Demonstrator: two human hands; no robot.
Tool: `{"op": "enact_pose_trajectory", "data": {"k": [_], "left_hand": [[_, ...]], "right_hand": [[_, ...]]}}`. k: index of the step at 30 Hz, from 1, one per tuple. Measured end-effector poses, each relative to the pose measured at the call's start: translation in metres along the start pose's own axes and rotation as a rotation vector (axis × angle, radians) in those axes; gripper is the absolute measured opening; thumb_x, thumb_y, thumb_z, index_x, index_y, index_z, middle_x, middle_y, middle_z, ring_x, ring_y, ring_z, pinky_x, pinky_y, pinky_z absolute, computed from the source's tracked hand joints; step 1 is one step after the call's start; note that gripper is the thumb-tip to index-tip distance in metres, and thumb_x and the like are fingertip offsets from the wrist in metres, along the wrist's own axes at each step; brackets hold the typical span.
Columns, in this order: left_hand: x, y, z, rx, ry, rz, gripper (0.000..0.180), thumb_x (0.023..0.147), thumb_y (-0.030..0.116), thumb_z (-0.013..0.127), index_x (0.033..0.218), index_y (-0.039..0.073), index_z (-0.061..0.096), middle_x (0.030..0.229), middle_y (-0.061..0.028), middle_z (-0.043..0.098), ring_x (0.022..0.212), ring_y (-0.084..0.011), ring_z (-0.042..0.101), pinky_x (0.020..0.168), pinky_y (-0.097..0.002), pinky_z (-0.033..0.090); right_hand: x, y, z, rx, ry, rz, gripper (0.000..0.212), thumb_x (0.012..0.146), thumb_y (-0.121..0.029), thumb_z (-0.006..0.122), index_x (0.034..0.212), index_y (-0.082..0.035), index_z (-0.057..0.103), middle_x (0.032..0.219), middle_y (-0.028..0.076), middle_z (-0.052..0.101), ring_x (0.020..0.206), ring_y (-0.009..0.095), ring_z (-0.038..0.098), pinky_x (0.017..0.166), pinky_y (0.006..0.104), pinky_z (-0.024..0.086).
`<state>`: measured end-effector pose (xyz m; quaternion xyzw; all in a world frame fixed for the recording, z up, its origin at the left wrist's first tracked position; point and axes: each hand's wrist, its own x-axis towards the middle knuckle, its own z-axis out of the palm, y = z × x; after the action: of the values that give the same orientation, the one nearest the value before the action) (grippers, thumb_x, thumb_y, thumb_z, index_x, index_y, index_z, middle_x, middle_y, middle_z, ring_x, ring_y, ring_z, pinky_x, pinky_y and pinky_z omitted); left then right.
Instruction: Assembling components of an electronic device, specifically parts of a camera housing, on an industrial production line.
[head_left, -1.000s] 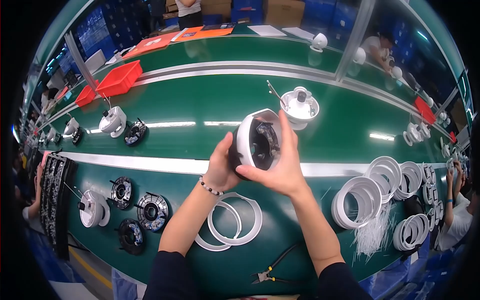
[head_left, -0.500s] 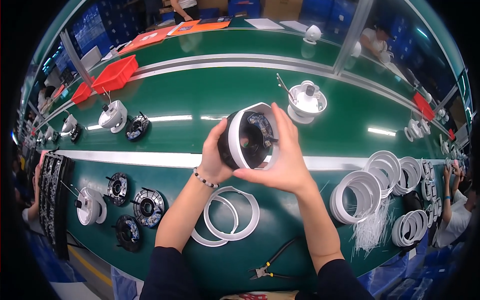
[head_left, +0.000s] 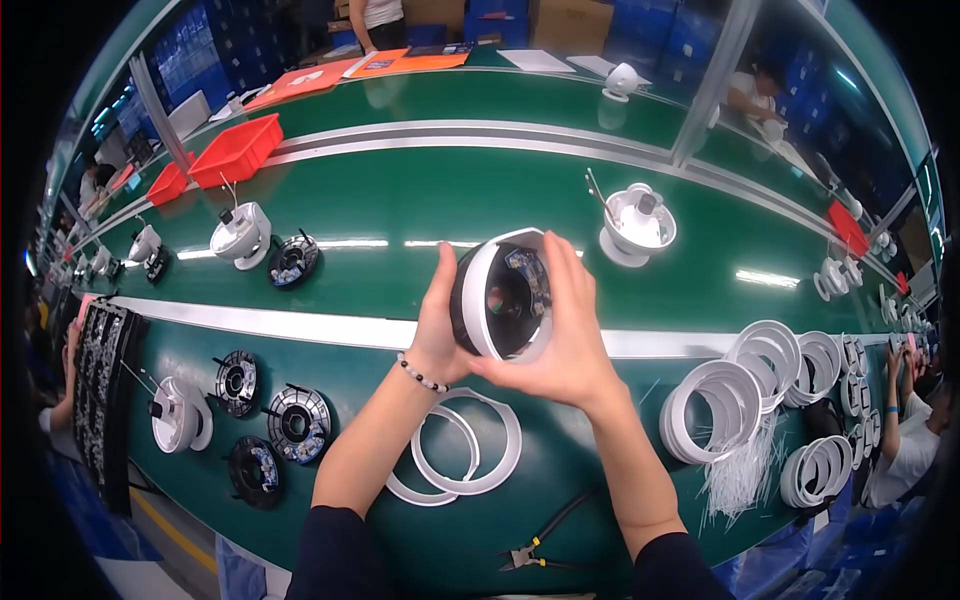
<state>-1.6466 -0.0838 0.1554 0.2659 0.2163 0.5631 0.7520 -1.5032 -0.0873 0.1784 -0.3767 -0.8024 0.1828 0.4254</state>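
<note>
Between my two hands, above the table, a white ring [head_left: 484,295] sits around a black round part with circuit boards [head_left: 513,312], tilted so its open side faces right. My left hand [head_left: 436,325], with a bead bracelet at the wrist, grips it from the left, thumb up. From the right, my right hand [head_left: 570,350] wraps the ring, fingers along its upper edge and thumb underneath. Below my hands two loose white rings [head_left: 510,450] overlap on the table. Yellow-and-black cutting pliers [head_left: 522,556] lie near my right forearm.
More black round parts [head_left: 299,424] and a white housing [head_left: 178,415] stand at left, beside a black rack [head_left: 105,390]. White rings [head_left: 690,410] and a heap of thin white strips [head_left: 742,470] lie at right. The green belt carries a white bowl-shaped housing [head_left: 622,240].
The housings and the black part on the belt have shifted to the right. My hands have moved slightly right and down with the ring and black part, tilting them a little.
</note>
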Motion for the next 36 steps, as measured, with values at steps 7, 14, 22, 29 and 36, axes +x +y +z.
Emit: {"op": "enact_pose_trajectory", "data": {"k": [7, 14, 22, 29, 36], "left_hand": [[0.001, 0.000, 0.013, -0.004, -0.061, 0.045, 0.071, 0.086, 0.061, 0.022, 0.124, 0.004, 0.040, 0.117, -0.0127, 0.049, 0.105, -0.0222, 0.051, 0.089, -0.0357, 0.045], [0.000, -0.002, 0.007, -0.003, -0.132, 0.014, 0.084, 0.079, 0.071, 0.018, 0.126, 0.004, 0.038, 0.120, -0.0126, 0.046, 0.109, -0.0224, 0.048, 0.091, -0.0349, 0.043], [-0.002, -0.001, 0.006, 0.072, -0.111, 0.049, 0.075, 0.084, 0.065, 0.021, 0.124, 0.004, 0.039, 0.116, -0.0120, 0.049, 0.105, -0.0200, 0.050, 0.089, -0.0327, 0.045], [-0.004, 0.005, -0.011, -0.135, -0.164, -0.014, 0.043, 0.083, 0.031, 0.052, 0.115, 0.003, 0.048, 0.105, -0.0115, 0.057, 0.095, -0.0195, 0.056, 0.085, -0.0338, 0.047], [-0.001, -0.008, -0.012, 0.174, -0.122, 0.225, 0.065, 0.072, 0.020, 0.054, 0.129, -0.001, 0.031, 0.115, -0.0104, 0.050, 0.098, -0.0155, 0.051, 0.086, -0.0268, 0.043]], "right_hand": [[0.003, -0.004, -0.002, -0.064, -0.055, -0.024, 0.117, 0.043, -0.034, 0.082, 0.132, 0.006, 0.018, 0.133, 0.025, 0.022, 0.121, 0.040, 0.025, 0.099, 0.0430, 0.026], [0.003, -0.001, -0.001, -0.069, -0.030, 0.006, 0.119, 0.041, -0.039, 0.082, 0.129, 0.009, 0.019, 0.130, 0.025, 0.024, 0.118, 0.040, 0.027, 0.098, 0.0442, 0.028], [0.005, 0.011, 0.005, -0.077, -0.063, -0.069, 0.122, 0.040, -0.045, 0.081, 0.130, 0.007, 0.018, 0.128, 0.024, 0.027, 0.115, 0.039, 0.031, 0.096, 0.0439, 0.030], [-0.001, 0.021, 0.021, -0.033, -0.039, -0.158, 0.119, 0.043, -0.042, 0.079, 0.133, 0.003, 0.016, 0.132, 0.024, 0.023, 0.118, 0.039, 0.029, 0.097, 0.0427, 0.029], [-0.013, 0.029, 0.046, -0.081, 0.198, -0.190, 0.111, 0.047, -0.036, 0.075, 0.132, 0.004, 0.015, 0.131, 0.027, 0.023, 0.119, 0.043, 0.027, 0.097, 0.0467, 0.027]]}}
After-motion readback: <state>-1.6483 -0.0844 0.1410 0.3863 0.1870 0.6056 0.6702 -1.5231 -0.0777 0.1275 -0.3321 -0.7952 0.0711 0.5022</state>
